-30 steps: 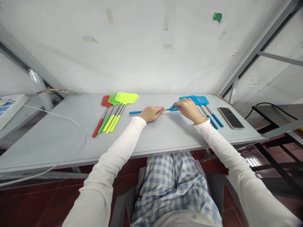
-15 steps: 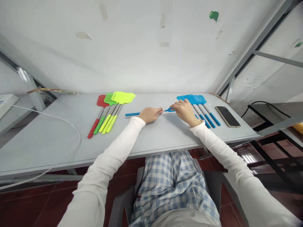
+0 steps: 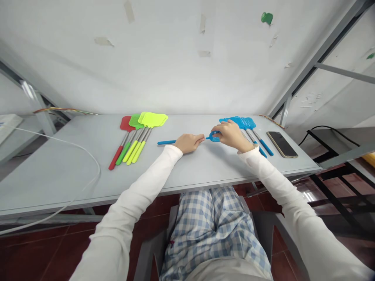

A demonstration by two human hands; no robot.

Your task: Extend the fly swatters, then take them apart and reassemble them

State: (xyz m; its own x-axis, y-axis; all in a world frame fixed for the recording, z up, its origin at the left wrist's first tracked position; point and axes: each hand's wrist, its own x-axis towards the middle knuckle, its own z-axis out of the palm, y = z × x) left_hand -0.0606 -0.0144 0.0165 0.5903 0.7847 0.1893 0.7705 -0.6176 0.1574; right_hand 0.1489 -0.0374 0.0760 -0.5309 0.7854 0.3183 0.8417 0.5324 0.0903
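A blue fly swatter (image 3: pixel 166 143) lies crosswise between my hands, just above or on the table; I cannot tell which. My left hand (image 3: pixel 189 143) is closed around its metal shaft, with the blue handle sticking out to the left. With bent fingers, my right hand (image 3: pixel 231 134) grips the blue head, which it partly hides. Behind that hand a fan of blue fly swatters (image 3: pixel 247 123) lies with handles toward me. On the left lie a red fly swatter (image 3: pixel 116 157), a green fly swatter (image 3: pixel 123 153) and yellow-green fly swatters (image 3: pixel 154 119).
A phone (image 3: pixel 282 144) lies at the right end of the grey table (image 3: pixel 187 171). A white cable (image 3: pixel 93 160) curves over the left side. The wall (image 3: pixel 175 78) stands along the back edge, and metal frame posts (image 3: pixel 285 111) rise at both ends.
Both hands have shifted slightly right with the blue fly swatter. More of its head now shows beside my right fingers, its flat face turned more toward me.
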